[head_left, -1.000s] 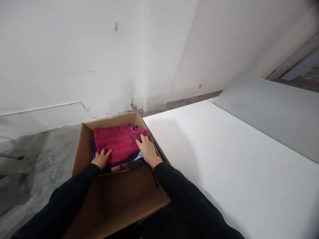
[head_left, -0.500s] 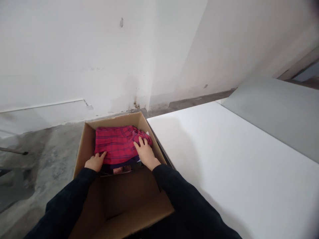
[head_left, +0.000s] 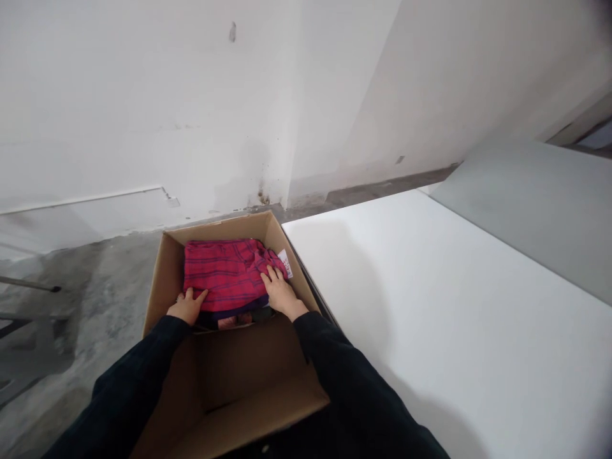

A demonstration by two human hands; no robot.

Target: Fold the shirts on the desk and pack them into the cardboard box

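A folded red plaid garment [head_left: 224,271] lies on top of a pile of clothes at the far end of an open cardboard box [head_left: 261,408]. My left hand [head_left: 187,307] rests on its near left corner, fingers apart. On the near right part of the cloth lies my right hand [head_left: 281,290], its fingers spread flat. A white label [head_left: 285,261] sticks out at the garment's right edge. Beneath it show a dark purple cloth [head_left: 239,311] and a pinkish item [head_left: 234,321], whose kind I cannot make out.
To the right of the box stands a white tabletop [head_left: 430,306] with a grey panel [head_left: 535,210] beyond it. A white wall [head_left: 143,95] rises behind. At the left are the concrete floor [head_left: 115,280] and a dark grey frame [head_left: 38,350].
The white label at the garment's right edge now shows more fully. Both hands stay on the cloth, with only a slight shift of my right hand and of the view.
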